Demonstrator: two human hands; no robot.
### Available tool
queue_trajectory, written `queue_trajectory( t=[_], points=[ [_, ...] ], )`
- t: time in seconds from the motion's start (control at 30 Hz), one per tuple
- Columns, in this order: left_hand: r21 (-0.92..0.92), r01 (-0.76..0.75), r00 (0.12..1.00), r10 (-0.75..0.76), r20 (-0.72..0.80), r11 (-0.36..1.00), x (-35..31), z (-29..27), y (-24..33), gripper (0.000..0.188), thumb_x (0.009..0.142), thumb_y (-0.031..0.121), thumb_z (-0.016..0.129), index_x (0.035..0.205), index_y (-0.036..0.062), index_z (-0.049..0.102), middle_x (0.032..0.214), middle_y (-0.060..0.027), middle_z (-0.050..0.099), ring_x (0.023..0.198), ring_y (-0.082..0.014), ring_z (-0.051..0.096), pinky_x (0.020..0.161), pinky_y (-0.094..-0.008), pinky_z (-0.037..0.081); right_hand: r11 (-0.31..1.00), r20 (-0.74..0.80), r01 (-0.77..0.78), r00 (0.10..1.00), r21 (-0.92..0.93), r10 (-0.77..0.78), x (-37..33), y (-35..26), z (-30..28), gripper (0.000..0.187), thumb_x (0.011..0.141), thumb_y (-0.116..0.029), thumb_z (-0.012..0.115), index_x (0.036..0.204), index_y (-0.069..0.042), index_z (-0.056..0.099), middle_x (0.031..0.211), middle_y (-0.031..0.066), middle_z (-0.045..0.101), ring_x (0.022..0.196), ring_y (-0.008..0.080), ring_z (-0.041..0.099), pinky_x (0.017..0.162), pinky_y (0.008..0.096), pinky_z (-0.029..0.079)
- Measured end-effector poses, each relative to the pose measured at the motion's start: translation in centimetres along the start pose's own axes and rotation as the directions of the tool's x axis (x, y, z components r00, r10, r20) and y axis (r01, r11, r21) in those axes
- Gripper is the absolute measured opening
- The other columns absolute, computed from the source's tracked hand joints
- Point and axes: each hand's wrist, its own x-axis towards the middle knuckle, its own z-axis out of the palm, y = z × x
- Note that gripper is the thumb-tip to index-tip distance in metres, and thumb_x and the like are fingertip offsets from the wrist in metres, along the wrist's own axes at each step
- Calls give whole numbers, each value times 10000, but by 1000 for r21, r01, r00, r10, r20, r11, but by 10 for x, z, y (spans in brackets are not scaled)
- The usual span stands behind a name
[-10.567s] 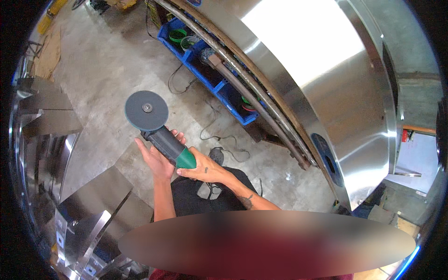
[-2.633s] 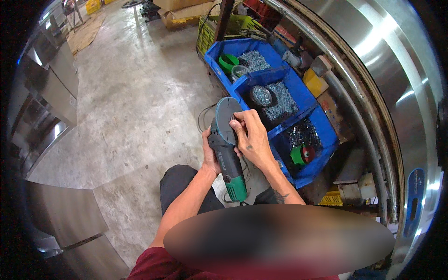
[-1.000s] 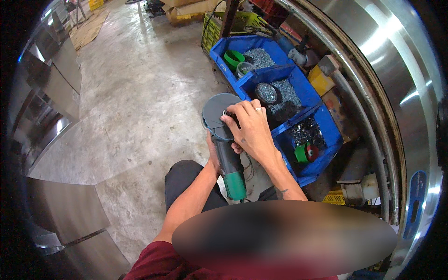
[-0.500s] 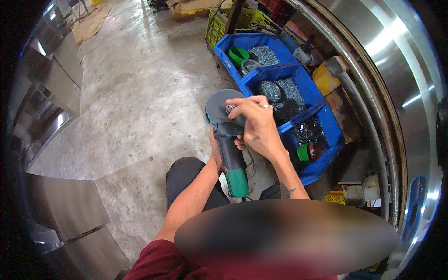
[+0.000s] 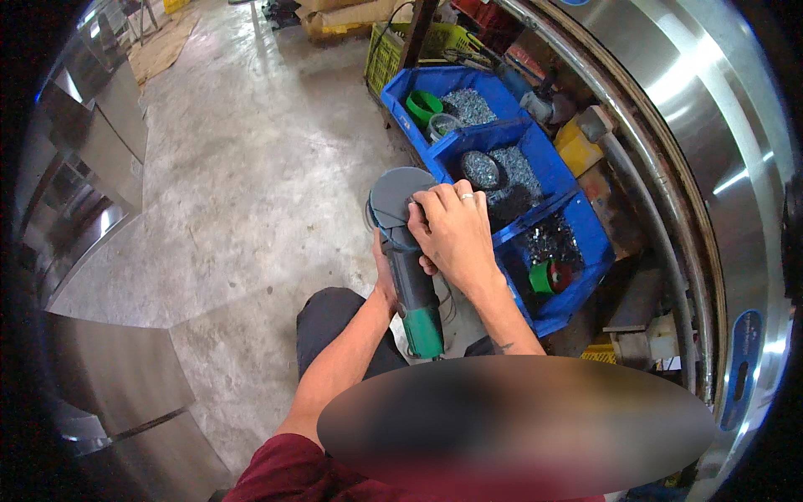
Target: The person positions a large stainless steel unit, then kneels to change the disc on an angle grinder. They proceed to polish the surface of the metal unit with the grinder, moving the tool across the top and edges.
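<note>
An angle grinder (image 5: pixel 416 289) with a black and green body is held up in front of me, its grey disc (image 5: pixel 400 186) facing up at the far end. My left hand (image 5: pixel 386 272) is wrapped round the body from the left and below, with fingertips showing on the right side. Over the right part of the disc, my right hand (image 5: pixel 456 230) has its fingers bent and drawn together near the disc's centre. The fingers cover the centre, so what they grip there is hidden.
Blue bins (image 5: pixel 468 138) with small metal fasteners stand to the right. Green cups (image 5: pixel 424 105) sit in some of them. A yellow-green crate (image 5: pixel 385 58) is behind. Curved metal tubing (image 5: pixel 669 159) runs along the right. Shiny sheet-metal panels (image 5: pixel 109 368) line the left, beside the concrete floor (image 5: pixel 242 184).
My right fingers have closed in over the disc's centre, hiding the fitting that showed before. The grinder has shifted only slightly, and my left hand keeps its hold.
</note>
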Motion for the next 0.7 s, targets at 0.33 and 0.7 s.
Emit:
queue_trajectory(
  t=[0.33, 0.7],
  points=[
    [-157, 105, 975, -70, 210, 982, 0, -11, -1, 700, 943, 617, 620, 1311, 31, 512, 970, -101, 501, 766, -158, 528, 714, -332, 493, -273, 313, -161, 603, 949, 734, -4, 63, -1, 164, 1055, -132, 590, 1178, -51, 663, 994, 72, 682, 926, 202, 697, 832, 374, 618],
    [-120, 94, 995, -88, 48, 988, 1, -5, -1, 983, 909, 876, 454, 1318, -13, 548, 913, -115, 558, 701, -180, 565, 647, -343, 507, -238, 758, -731, 549, 640, 353, -29, 59, 25, 329, 973, -453, 770, 1049, -146, 684, 855, -104, 543, 706, 27, 437, 589, 223, 313]
  ],
)
